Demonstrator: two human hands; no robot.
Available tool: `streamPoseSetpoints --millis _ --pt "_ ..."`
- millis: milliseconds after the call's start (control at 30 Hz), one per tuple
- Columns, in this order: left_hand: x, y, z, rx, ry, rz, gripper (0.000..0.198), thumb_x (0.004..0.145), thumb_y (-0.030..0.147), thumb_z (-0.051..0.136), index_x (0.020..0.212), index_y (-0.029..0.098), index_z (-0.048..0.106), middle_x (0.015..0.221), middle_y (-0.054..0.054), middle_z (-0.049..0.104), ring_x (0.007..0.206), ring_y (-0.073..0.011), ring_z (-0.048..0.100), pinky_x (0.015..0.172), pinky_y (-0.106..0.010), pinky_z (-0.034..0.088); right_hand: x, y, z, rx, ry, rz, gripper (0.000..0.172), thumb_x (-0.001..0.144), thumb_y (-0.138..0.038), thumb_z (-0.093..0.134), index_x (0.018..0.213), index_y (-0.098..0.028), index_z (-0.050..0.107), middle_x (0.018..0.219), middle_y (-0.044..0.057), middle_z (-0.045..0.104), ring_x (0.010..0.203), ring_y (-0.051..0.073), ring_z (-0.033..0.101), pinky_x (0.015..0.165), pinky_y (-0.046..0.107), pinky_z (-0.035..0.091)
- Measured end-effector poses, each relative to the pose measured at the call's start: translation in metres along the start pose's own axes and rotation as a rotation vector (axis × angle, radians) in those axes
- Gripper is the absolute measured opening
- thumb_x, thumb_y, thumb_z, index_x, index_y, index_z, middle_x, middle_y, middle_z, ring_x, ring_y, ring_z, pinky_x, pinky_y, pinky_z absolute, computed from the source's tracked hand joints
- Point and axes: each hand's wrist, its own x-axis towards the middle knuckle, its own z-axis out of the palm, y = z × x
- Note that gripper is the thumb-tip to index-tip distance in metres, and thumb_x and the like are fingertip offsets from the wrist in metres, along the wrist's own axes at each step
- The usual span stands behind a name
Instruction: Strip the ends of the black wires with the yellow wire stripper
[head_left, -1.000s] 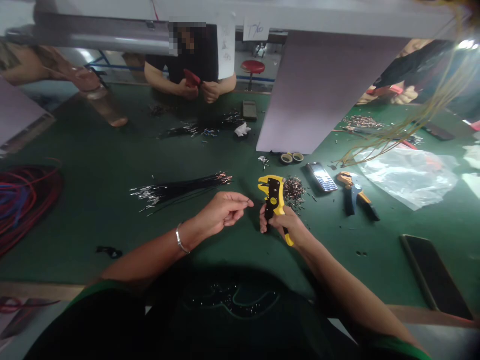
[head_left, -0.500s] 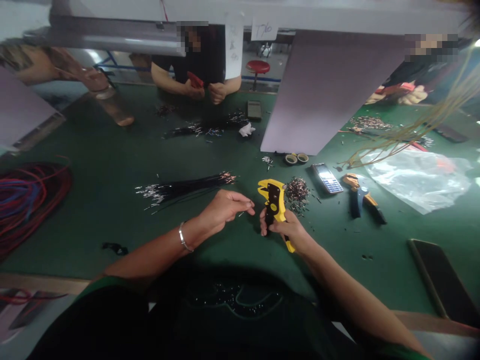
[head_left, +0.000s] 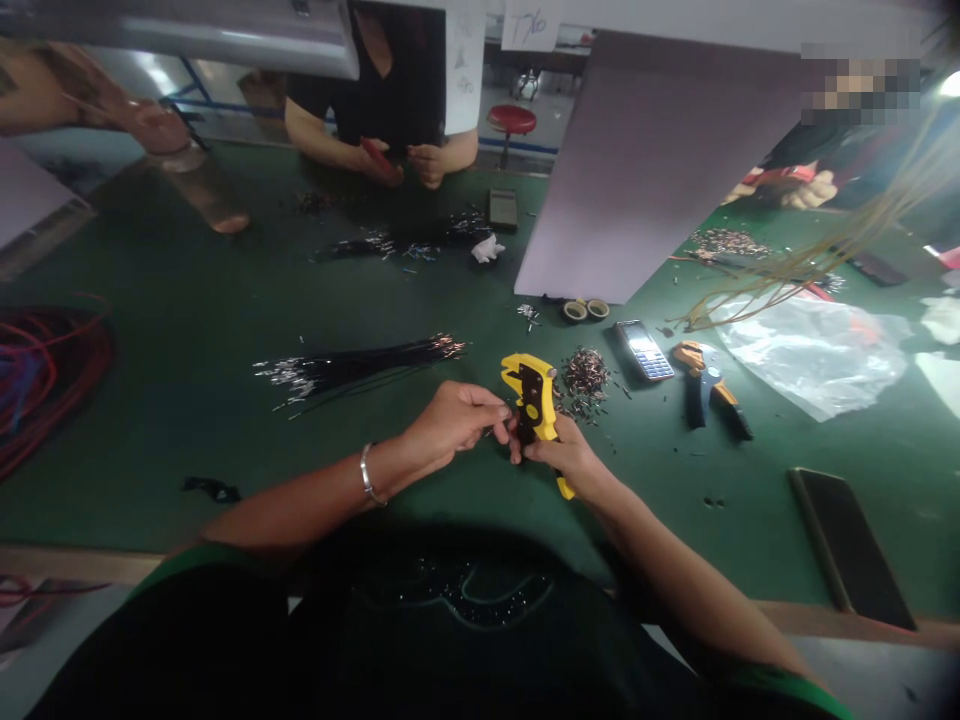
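My right hand (head_left: 561, 450) is wrapped round the handles of a yellow and black wire stripper (head_left: 534, 405), held upright with its jaws toward the upper left. Close beside it, my left hand (head_left: 469, 420) pinches something tiny between thumb and fingers; it is too small to name. The left fingertips meet the right fingers at the tool's left side. Behind my left hand lies a bundle of black wires (head_left: 367, 365), with silvery ends at left and bare copper ends at right. A heap of small metal-and-black bits (head_left: 586, 372) sits just right of the stripper.
To the right lie a keypad phone (head_left: 643, 350), an orange and blue hand tool (head_left: 709, 390), a clear plastic bag (head_left: 817, 350) and a smartphone (head_left: 851, 545). Coiled red wire (head_left: 56, 370) is at left. A grey panel (head_left: 645, 170) stands behind. Across the table, a person's hands (head_left: 427, 165) hold a red tool.
My left fingertips and the stripper have come together, closing the gap between my hands. The whole view has shifted slightly.
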Motion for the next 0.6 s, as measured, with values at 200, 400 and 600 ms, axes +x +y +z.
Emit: streamPoseSetpoints --millis 200,400,600 --pt "-0.0042 0.0028 0.0032 -0.023 -0.011 0.017 0.014 0.081 0.013 0.059 0.068 0.011 0.064 0.051 0.0 0.061 0.032 -0.001 0.033 0.035 -0.021 0.016 -0.0011 -0.0045 0.0039 -0.091 -0.041 -0.018 0.02 0.065 -0.016 0.058 0.085 -0.017 0.059 0.066 0.0 0.062 0.064 0.017 0.056 0.065 0.031 0.042" --pt "-0.0046 0.002 0.0036 -0.002 -0.025 0.002 0.014 0.08 0.011 0.058 0.066 0.012 0.061 0.044 0.003 0.055 0.03 -0.0017 0.034 0.034 -0.021 0.017 -0.0006 -0.0051 0.0069 -0.123 -0.076 -0.01 0.02 0.064 -0.017 0.056 0.083 -0.018 0.059 0.068 0.001 0.062 0.065 0.018 0.056 0.065 0.033 0.043" --pt "-0.0064 0.0014 0.0044 0.047 -0.03 -0.008 0.021 0.081 0.013 0.057 0.06 0.014 0.057 0.04 0.005 0.048 0.031 -0.0016 0.032 0.036 -0.022 0.018 -0.0006 -0.0049 0.0104 -0.152 -0.051 0.004 0.022 0.063 -0.018 0.055 0.084 -0.018 0.057 0.067 0.0 0.061 0.065 0.018 0.056 0.064 0.032 0.043"
